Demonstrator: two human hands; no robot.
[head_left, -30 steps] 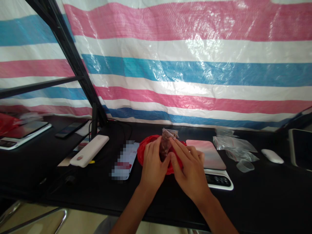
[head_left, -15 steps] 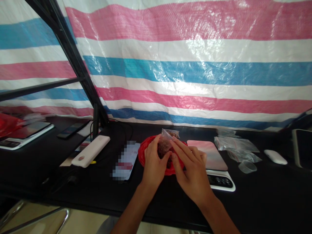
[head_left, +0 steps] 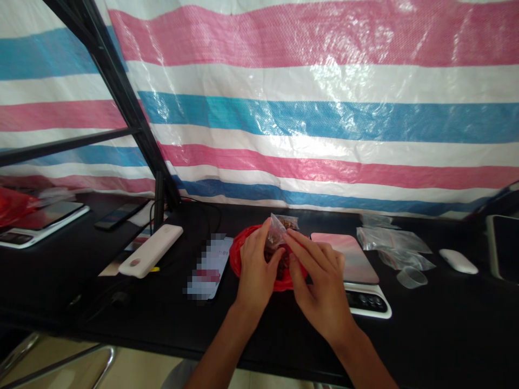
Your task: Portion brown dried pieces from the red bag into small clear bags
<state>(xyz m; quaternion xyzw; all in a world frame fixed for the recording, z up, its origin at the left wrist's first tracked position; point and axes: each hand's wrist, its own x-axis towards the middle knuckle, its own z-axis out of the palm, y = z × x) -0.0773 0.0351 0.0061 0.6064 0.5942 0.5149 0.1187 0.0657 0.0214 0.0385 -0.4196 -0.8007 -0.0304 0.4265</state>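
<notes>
Backdrop: striped tarp (head_left: 324, 121), pink/white/blue, glossy with creases; black metal frame (head_left: 109, 75) on the left. Black tabletop (head_left: 438, 335) in front of it.

Left hand (head_left: 257, 259): grasping one side of a small clear bag (head_left: 276, 229), thumb and fingers around it. Right hand (head_left: 314, 265): fingertips on the bag's other side, grasping it there too; exact finger contact partly hidden. Bag sits between the two hands, right over the red plastic bag (head_left: 242, 240), its corner pointing up. Red bag is open on the tabletop, dark brown bits (head_left: 279, 266) visible inside. Can't tell how much is in the clear bag.

Just behind the hands: a second clear bag (head_left: 290, 222), brown contents, lying flat.

Right of the red bag: digital scale (head_left: 367, 302), white body, shiny pinkish plate, partly covered by the right hand. Further right: pile of clear zip bags (head_left: 391, 239), small clear cup (head_left: 412, 276) touching or just beside them, white rounded object (head_left: 458, 261), dark-screened device (head_left: 505, 248) at the edge.

Left of the red bag: phone (head_left: 211, 270), screen lit but pixelated, then a white power bank (head_left: 152, 251) lying at an angle. Far left: another scale (head_left: 44, 224) with a red bundle (head_left: 16, 207) by it, plus a dark phone (head_left: 119, 215).
</notes>
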